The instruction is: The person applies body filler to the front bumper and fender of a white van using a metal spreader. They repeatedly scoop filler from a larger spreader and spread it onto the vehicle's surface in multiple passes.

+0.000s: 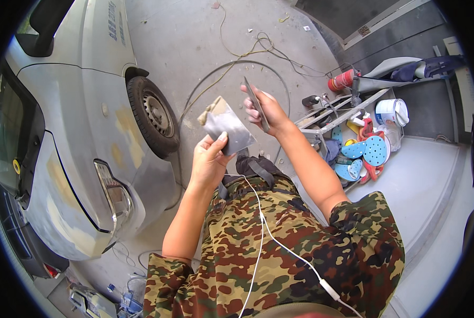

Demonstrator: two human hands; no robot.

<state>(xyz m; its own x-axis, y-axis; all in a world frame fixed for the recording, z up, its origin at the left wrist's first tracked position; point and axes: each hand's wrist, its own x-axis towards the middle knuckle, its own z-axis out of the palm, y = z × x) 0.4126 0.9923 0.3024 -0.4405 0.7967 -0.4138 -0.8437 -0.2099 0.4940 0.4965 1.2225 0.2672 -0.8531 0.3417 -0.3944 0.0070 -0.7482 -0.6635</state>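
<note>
My left hand (211,157) grips a flat metal putty plate (233,131), thumb on top. Beige filler paste (215,106) clings along the plate's far left edge. My right hand (272,109) is closed around a thin flat putty spreader (254,101), seen nearly edge-on, so its face is hidden. The two tools are apart, both held in front of my body above the floor. To the left stands a silver-grey vehicle (73,95). Tan filler patches (129,135) mark its body near the wheel and around the lamp (113,194).
A cart (340,109) on the right holds perforated blue sanding discs (375,151), red cloths or gloves and a white tub (392,112). A red cylinder (342,80) lies by its far end. Hoses and cables (237,62) loop across the concrete floor. A white earphone cord (262,218) hangs over my shirt.
</note>
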